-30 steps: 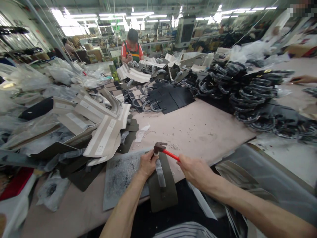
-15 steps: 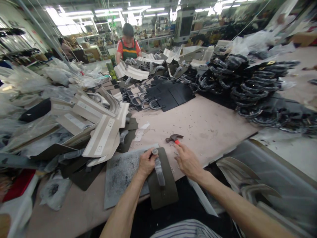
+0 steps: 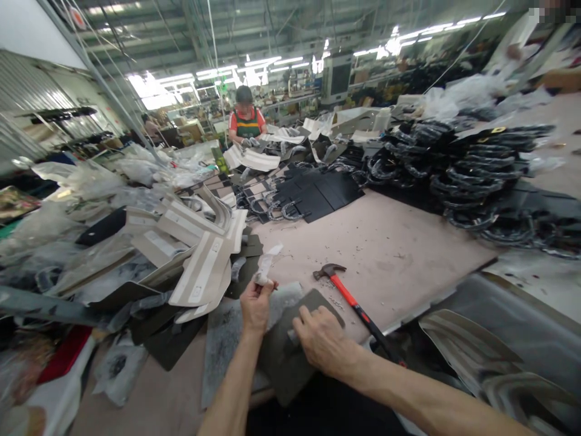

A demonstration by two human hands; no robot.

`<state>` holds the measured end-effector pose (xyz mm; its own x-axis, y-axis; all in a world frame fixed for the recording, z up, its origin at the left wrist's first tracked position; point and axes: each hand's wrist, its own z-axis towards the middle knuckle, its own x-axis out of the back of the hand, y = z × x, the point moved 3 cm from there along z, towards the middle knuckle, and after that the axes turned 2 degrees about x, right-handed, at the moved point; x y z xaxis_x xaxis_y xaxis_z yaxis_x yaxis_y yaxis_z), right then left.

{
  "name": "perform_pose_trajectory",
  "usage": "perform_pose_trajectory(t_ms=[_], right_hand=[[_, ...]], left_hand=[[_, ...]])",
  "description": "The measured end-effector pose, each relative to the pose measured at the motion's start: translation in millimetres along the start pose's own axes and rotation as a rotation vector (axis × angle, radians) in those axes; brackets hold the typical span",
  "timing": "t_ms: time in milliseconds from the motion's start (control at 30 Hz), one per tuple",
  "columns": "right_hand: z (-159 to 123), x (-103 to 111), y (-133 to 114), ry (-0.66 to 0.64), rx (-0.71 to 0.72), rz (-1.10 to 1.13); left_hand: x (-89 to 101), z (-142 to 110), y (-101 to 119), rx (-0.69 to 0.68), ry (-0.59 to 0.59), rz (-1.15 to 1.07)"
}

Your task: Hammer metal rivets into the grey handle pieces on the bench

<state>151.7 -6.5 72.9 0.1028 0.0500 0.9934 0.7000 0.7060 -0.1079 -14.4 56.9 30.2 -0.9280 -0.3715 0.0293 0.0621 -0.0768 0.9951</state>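
My left hand [image 3: 255,307] is closed, thumb and fingers pinching a short whitish punch-like tool [image 3: 262,278] above the grey slab. My right hand [image 3: 321,339] lies over the dark olive panel [image 3: 284,366] with its fingers curled at the panel's plastic-wrapped handle [image 3: 294,336], which the hand mostly covers. Part of that panel rests on the scuffed grey slab [image 3: 216,351]. To the right of my right hand, a claw hammer [image 3: 347,293] with a red and black handle lies on the table, out of both hands.
Beige-backed panels [image 3: 200,272] are piled at left. Black panels [image 3: 318,188] and plastic-wrapped black handles [image 3: 472,163] stand stacked beyond. Small metal bits [image 3: 336,300] and a white strip [image 3: 271,254] lie on the pinkish table [image 3: 394,242]. Another person [image 3: 246,121] works across the table.
My right hand has let go of the hammer, laid it on the table and moved left onto the panel. My left hand has lifted the tool off the panel, which has turned.
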Motion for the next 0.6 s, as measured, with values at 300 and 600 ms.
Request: perform_pose_trajectory(t_ms=[300,600], right_hand=[[3,-7,11,0.033,-0.449,0.28],[-10,-39,3,0.348,-0.327,0.579]], left_hand=[[23.9,-7,50,-0.17,-0.062,0.184],[-14.3,-17,-17,-0.023,-0.188,0.058]])
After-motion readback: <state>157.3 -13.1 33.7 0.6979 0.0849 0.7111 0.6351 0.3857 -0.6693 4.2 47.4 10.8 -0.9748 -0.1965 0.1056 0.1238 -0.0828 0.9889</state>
